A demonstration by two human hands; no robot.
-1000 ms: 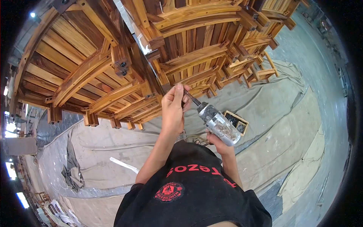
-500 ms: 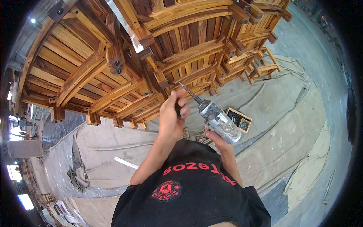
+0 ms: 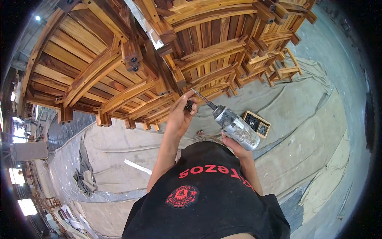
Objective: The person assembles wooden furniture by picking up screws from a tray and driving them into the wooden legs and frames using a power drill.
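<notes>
My right hand [image 3: 235, 146] is wrapped round the rear of a power screwdriver [image 3: 240, 129] with a worn silver and grey body. Its long bit points up and left, the tip right by the fingertips of my left hand [image 3: 180, 117]. Curled fingers of that hand hold small dark pieces [image 3: 188, 106], which look like screws but are partly hidden. Just beyond the bit is the underside of a slatted wooden furniture piece [image 3: 207, 59], with curved rails and short dark legs.
An open wooden box [image 3: 267, 129] of small dark hardware sits on the floor cloth [image 3: 294, 119] right of the screwdriver. A small wooden frame [image 3: 286, 71] stands at the far right end of the furniture. A white strip [image 3: 137, 166] and a crumpled cloth [image 3: 84, 175] lie at the left.
The view has shifted, so the furniture appears further right. My left fingers and the bit tip are closer together, and the dark pieces show more clearly. A sandalled foot shows more fully.
</notes>
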